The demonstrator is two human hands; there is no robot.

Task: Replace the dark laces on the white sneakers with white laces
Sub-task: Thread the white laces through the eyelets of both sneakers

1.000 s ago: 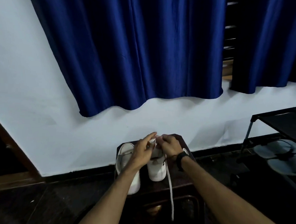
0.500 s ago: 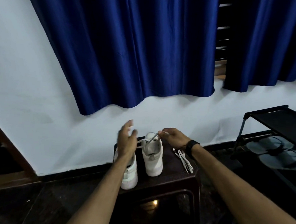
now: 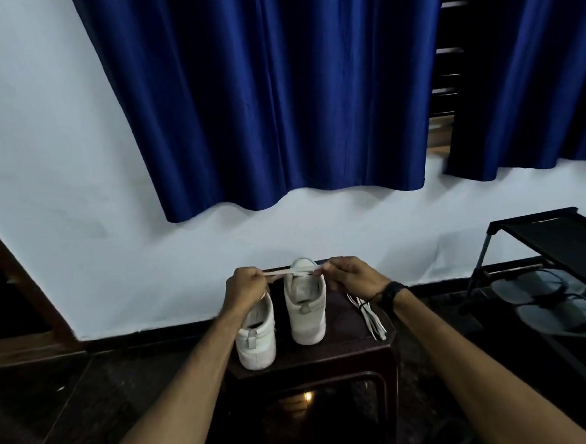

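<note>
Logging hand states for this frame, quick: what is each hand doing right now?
Left hand: pinching one end of the white lace.
Right hand: pinching the other end.

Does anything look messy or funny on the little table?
A bit. Loose laces lie in an untidy bunch near the table's right edge, ends poking over it. The two sneakers sit unevenly, one closer than the other. Nothing looks spilled or broken.

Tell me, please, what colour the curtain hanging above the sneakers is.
The curtain is deep blue, plain with no pattern, as seen in the head view.
</note>
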